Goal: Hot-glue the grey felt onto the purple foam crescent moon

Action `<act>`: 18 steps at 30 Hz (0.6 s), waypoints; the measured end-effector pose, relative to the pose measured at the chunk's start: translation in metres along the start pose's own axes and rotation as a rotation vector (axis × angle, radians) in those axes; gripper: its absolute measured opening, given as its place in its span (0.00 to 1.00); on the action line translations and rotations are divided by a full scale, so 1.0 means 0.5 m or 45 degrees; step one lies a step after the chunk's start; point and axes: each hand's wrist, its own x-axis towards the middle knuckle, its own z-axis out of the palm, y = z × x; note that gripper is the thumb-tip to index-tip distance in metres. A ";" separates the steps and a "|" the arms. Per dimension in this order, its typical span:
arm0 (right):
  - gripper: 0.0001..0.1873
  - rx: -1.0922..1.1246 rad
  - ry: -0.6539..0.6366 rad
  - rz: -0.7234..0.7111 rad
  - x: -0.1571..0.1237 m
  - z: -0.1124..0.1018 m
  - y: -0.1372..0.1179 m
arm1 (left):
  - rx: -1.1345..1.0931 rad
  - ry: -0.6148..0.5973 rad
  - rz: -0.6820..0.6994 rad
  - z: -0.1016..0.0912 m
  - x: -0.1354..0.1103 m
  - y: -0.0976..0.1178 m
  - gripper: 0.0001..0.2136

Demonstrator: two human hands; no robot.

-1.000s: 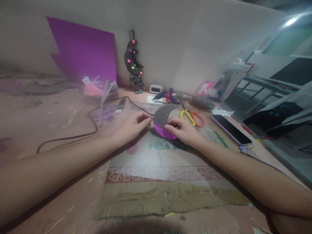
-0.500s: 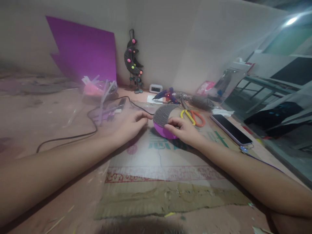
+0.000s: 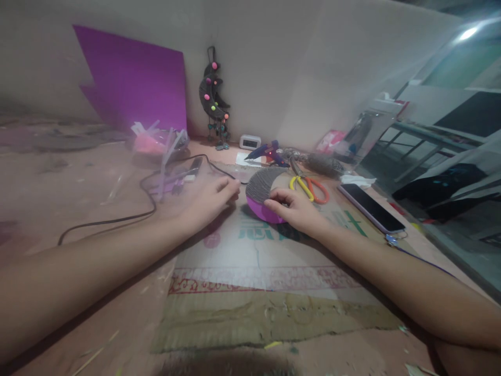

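Note:
A crescent moon piece [image 3: 263, 187], wound with grey cord on its upper part and bare purple along its lower edge, is held just above or on the cardboard sheet [image 3: 219, 313]. My right hand [image 3: 291, 206] pinches it at its right side, thumb in front, the other fingers curled behind. To its left, a small gap away, is my left hand [image 3: 223, 194]. Its fingers are curled together, and whatever may be between the fingertips is hidden. Yellow and orange-handled scissors [image 3: 307, 189] lie just beyond my right hand.
A glue gun [image 3: 268, 153] with a red light stands at the back, its black cable [image 3: 146, 211] curving left. Nearby are a small white clock [image 3: 250, 142], a phone [image 3: 371, 208], purple sheets [image 3: 136, 83], a hanging moon ornament [image 3: 214, 99] and a plastic-wrapped bundle [image 3: 160, 141].
My left hand has drawn back slightly from the moon's left edge, and its outstretched index finger has curled in. My right hand and the moon have stayed in place.

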 end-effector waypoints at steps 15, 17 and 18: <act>0.19 0.120 -0.079 -0.015 -0.002 -0.006 -0.012 | 0.294 -0.175 0.128 0.000 -0.005 0.019 0.14; 0.21 0.167 -0.071 0.008 -0.003 -0.006 -0.011 | 0.294 -0.152 0.135 -0.002 -0.005 0.018 0.14; 0.21 0.175 -0.068 0.015 -0.002 -0.005 -0.010 | 0.294 -0.139 0.134 -0.003 -0.004 0.016 0.14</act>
